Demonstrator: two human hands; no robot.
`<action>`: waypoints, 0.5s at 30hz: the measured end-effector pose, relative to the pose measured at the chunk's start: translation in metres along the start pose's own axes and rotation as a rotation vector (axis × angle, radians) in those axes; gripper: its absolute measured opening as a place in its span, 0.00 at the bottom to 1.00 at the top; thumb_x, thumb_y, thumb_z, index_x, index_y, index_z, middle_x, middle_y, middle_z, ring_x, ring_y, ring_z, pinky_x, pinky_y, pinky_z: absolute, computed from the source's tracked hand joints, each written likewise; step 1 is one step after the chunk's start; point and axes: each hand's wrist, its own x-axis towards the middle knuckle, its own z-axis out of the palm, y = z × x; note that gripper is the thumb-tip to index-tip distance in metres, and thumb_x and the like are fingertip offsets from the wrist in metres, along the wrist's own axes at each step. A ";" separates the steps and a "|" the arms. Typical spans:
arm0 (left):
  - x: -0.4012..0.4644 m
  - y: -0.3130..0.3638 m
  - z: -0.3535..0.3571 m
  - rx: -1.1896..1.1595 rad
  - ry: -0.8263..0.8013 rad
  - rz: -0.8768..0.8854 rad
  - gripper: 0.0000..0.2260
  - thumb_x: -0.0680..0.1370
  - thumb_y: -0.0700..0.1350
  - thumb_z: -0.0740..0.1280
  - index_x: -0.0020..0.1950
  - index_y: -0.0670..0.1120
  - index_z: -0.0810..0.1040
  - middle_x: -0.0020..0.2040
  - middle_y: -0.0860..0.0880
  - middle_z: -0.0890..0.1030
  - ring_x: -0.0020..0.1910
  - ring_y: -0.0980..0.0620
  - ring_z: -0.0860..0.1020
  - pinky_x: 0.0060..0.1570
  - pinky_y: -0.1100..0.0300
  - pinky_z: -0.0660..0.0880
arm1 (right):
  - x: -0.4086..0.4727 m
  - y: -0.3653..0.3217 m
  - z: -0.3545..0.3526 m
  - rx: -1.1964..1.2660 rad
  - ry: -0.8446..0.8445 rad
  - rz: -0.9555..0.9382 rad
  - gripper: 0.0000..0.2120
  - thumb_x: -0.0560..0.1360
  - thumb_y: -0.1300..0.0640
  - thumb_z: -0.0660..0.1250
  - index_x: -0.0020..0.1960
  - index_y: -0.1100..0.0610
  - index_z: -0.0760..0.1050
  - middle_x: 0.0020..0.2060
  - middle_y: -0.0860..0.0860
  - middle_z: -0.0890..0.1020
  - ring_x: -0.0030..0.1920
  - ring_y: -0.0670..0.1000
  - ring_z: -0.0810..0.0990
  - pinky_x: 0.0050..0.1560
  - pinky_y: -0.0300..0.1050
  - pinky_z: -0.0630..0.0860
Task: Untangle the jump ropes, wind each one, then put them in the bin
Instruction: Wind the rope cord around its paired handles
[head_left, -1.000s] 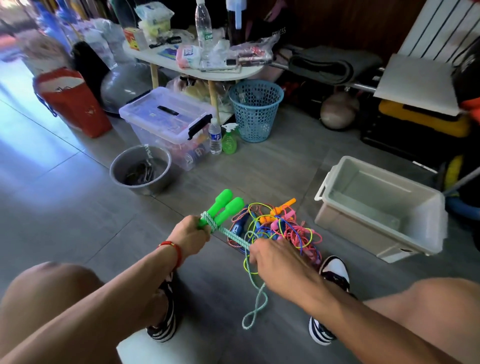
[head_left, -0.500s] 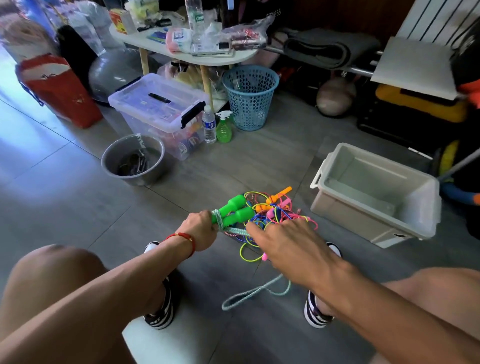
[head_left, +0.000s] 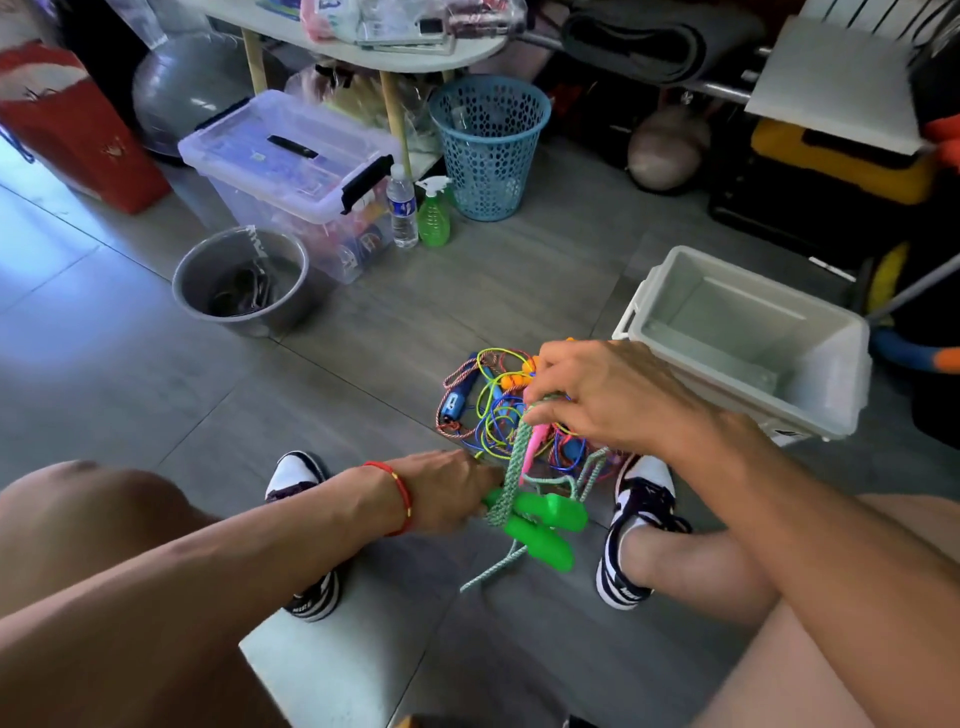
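My left hand (head_left: 449, 491) grips the two green handles (head_left: 545, 525) of a pale green braided jump rope low between my feet. A strand of this green rope (head_left: 514, 467) runs up to my right hand (head_left: 597, 395), which pinches it above the handles. Beyond my hands a tangled pile of jump ropes (head_left: 488, 405) lies on the floor, with blue, orange and pink handles and yellow, blue and red cords. The white open bin (head_left: 748, 338) stands to the right of the pile.
A grey metal bowl (head_left: 241, 280) sits on the floor at the left. Behind it are a lidded clear storage box (head_left: 291, 166), a water bottle (head_left: 402, 208), a green spray bottle (head_left: 434, 213) and a blue mesh basket (head_left: 491, 145). My shoes (head_left: 631, 525) flank the handles.
My left hand has dropped toward me with the green handles, which now point right and down. My right hand has risen, drawing the green rope up from the pile.
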 end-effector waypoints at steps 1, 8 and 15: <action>-0.003 0.004 0.000 -0.047 0.014 0.048 0.11 0.79 0.38 0.63 0.61 0.40 0.74 0.56 0.39 0.81 0.54 0.37 0.78 0.51 0.51 0.72 | 0.003 0.005 0.000 0.076 -0.022 0.031 0.17 0.70 0.34 0.64 0.49 0.42 0.83 0.46 0.42 0.79 0.48 0.48 0.81 0.47 0.51 0.77; -0.033 0.019 -0.020 -0.278 0.231 0.344 0.09 0.80 0.38 0.64 0.58 0.48 0.71 0.52 0.44 0.80 0.48 0.44 0.76 0.46 0.63 0.66 | 0.005 0.021 0.003 0.695 -0.142 0.130 0.05 0.70 0.55 0.79 0.45 0.55 0.87 0.45 0.51 0.86 0.53 0.51 0.84 0.59 0.53 0.77; -0.067 0.022 -0.051 -0.491 0.342 0.396 0.14 0.83 0.47 0.63 0.67 0.43 0.75 0.58 0.55 0.81 0.55 0.55 0.80 0.55 0.58 0.76 | -0.010 0.016 0.038 1.220 -0.239 0.185 0.13 0.66 0.46 0.80 0.46 0.52 0.87 0.38 0.48 0.86 0.38 0.43 0.81 0.42 0.37 0.78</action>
